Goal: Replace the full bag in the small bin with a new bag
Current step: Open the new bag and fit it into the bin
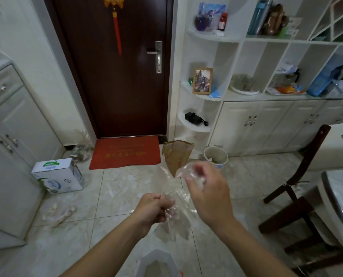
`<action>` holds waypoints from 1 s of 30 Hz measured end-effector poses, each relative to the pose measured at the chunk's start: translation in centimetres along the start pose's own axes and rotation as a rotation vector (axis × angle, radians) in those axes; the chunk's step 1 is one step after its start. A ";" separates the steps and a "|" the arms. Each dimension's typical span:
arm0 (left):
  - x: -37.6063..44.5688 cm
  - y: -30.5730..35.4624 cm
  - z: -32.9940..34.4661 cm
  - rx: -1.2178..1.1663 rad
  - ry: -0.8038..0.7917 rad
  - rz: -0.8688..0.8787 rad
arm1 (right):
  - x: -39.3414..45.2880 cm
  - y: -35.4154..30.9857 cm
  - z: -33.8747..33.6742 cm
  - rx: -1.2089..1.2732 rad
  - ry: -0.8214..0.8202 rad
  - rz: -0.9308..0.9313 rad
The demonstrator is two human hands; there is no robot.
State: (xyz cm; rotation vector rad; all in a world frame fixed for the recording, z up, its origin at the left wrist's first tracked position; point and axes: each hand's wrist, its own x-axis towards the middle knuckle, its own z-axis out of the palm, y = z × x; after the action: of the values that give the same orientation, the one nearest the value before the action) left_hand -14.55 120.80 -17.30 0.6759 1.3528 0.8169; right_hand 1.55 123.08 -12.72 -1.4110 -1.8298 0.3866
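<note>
A thin clear plastic bag (174,222) hangs crumpled between my two hands in mid-air above the tiled floor. My left hand (154,206) grips one part of its edge in a fist. My right hand (206,188), slightly blurred, pinches another part of the film higher up and to the right. A small white bin (156,262) stands right below at the bottom edge of the view; its inside is only partly visible. A second small white bin (215,156) with rubbish inside stands on the floor by the cabinets.
A brown paper bag (176,156) stands by the red doormat (124,152) before the dark door. A filled clear bag (80,150) and a white carton (58,175) lie at left. A dark wooden chair (298,176) and a table edge (338,204) are at right.
</note>
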 end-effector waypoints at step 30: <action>3.3 -3.7 -9.2 -0.948 0.395 -0.288 | 0.8 9.0 1.9 1.267 -0.296 1.405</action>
State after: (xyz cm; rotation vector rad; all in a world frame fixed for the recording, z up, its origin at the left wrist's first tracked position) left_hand -23.15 121.09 -23.25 -0.4301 1.1768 1.2478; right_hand 6.28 127.25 -19.51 -1.3559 -0.1257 2.0289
